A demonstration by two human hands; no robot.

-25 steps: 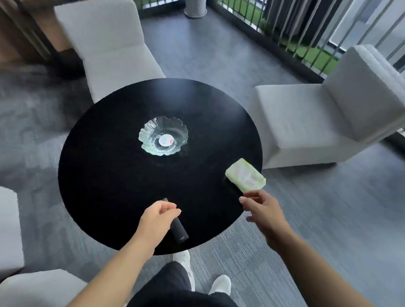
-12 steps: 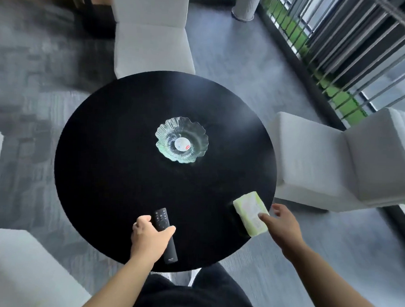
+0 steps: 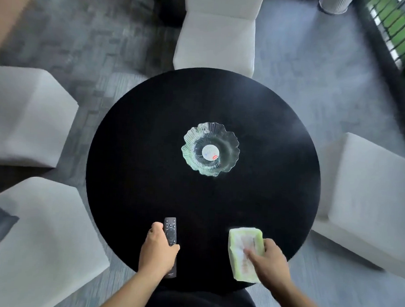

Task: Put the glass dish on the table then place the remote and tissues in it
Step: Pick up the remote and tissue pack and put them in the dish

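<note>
On table (image 3: 132,174): one dish (image 3: 210,149), one remote (image 3: 170,232), one tissue pack (image 3: 241,249).

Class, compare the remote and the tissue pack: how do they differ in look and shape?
The remote is black, slim and hard with buttons; the tissue pack is pale green, wide and soft. The left hand wraps the remote; the right hand lies over the pack. Both sit near the table edge.

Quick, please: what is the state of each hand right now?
Left hand: closed around the remote.
Right hand: gripping the tissue pack.
</note>
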